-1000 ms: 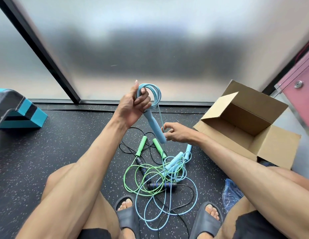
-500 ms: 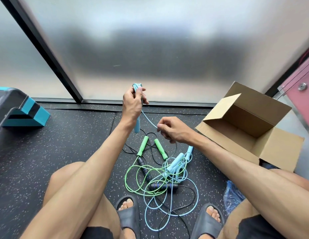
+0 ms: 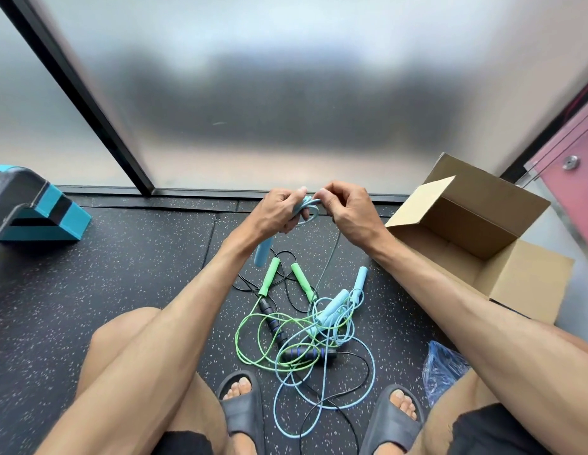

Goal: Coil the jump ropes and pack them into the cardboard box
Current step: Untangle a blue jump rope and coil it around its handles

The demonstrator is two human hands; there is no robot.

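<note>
Under the left hand [image 3: 274, 213], gripping the blue rope coil [image 3: 305, 205], and right hand [image 3: 348, 211], pinching its cord: speckled black rubber floor [image 3: 122, 290] (frosted glass wall [image 3: 286, 93] beyond).

The left hand [image 3: 279, 213] and right hand [image 3: 347, 213] are held out ahead, side by side and almost touching. Both have curled fingers and pinch the rope [image 3: 309, 205] between them.

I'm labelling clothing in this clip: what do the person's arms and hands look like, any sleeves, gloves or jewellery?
Bare throughout: no gloves, rings or watch on the left hand or right hand, and no sleeves in view.
</note>
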